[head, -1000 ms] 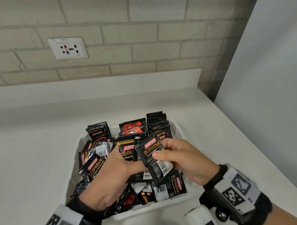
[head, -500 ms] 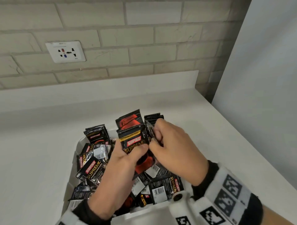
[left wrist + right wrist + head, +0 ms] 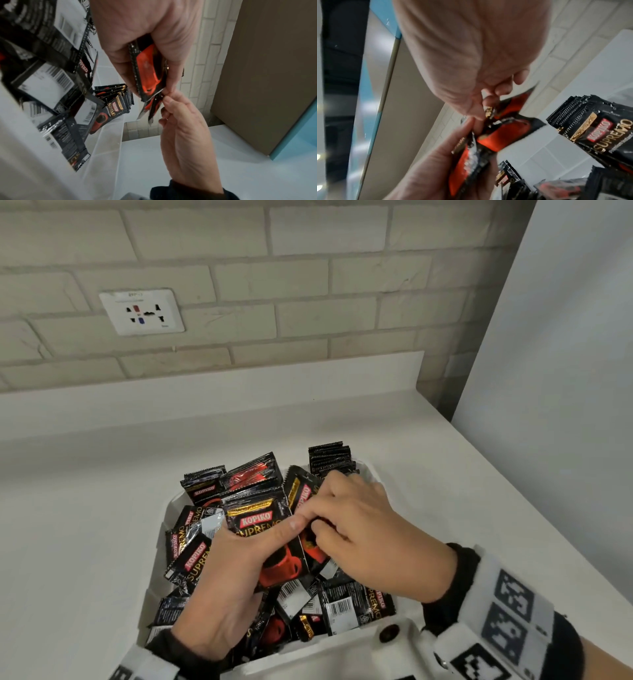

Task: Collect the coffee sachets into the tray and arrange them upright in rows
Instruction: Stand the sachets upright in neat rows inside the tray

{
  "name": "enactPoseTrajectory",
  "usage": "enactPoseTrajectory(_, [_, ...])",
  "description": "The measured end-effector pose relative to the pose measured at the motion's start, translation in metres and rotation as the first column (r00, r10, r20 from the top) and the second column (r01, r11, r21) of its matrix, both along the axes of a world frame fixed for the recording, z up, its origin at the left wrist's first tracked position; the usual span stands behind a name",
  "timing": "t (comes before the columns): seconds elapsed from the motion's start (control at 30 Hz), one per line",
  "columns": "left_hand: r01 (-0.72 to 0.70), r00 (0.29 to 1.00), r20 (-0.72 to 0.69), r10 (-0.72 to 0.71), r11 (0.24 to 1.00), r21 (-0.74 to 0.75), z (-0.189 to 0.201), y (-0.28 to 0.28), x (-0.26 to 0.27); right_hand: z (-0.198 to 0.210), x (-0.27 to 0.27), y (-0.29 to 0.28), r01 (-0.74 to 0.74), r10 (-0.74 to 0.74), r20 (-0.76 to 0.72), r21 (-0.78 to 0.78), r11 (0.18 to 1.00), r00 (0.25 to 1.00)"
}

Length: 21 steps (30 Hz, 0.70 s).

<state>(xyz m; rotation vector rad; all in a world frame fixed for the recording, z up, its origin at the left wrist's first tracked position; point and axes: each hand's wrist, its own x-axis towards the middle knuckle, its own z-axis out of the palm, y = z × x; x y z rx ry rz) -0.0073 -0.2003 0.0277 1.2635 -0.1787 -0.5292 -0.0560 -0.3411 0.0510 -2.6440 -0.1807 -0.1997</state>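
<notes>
A white tray [image 3: 161, 546] on the counter holds several black and red Kopiko coffee sachets, most lying loose. My left hand [image 3: 239, 570] grips a small stack of sachets [image 3: 263, 529] upright over the tray, thumb across the front one. My right hand [image 3: 363, 539] pinches another sachet [image 3: 301, 494] against the right side of that stack. In the left wrist view the stack [image 3: 149, 70] sits between my left fingers, with the right hand [image 3: 185, 128] pinching its edge. A tidy upright row [image 3: 329, 458] stands in the tray's far right corner, also seen as the upright row [image 3: 590, 121].
The white counter [image 3: 85, 508] runs left and behind the tray to a low backsplash and a brick wall with a power socket [image 3: 142, 311]. A tall grey panel [image 3: 565, 371] bounds the counter on the right. A smaller upright group of sachets [image 3: 202, 482] stands at the tray's far left.
A second ago my right hand held one sachet apart, low over the tray. It has since brought that sachet up against the stack in my left hand, which rose slightly.
</notes>
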Motion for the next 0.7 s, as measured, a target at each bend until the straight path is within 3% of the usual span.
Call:
enactPoseTrajectory(0.13, [-0.018, 0.999, 0.042, 0.016, 0.999, 0.04, 0.004, 0.004, 0.005, -0.009, 0.003, -0.001, 0.02, -0.028, 0.2, 0.039, 0.999, 0.979])
enactPoseTrajectory(0.3, [-0.027, 1.0, 0.012, 0.026, 0.997, 0.077, 0.003, 0.007, 0.009, 0.007, 0.006, -0.014, 0.069, -0.087, 0.028, 0.392, 0.917, 0.996])
enactPoseTrajectory(0.5, [-0.018, 0.999, 0.052, 0.012, 0.992, 0.122, 0.003, 0.003, 0.008, 0.023, 0.016, -0.024, 0.039, 0.003, -0.084, 0.494, 0.869, 0.996])
enactPoseTrajectory(0.7, [-0.04, 0.999, 0.018, 0.039, 0.996, 0.081, 0.002, 0.0, 0.01, 0.004, 0.017, -0.01, 0.143, 0.008, -0.232, 0.626, 0.767, 0.973])
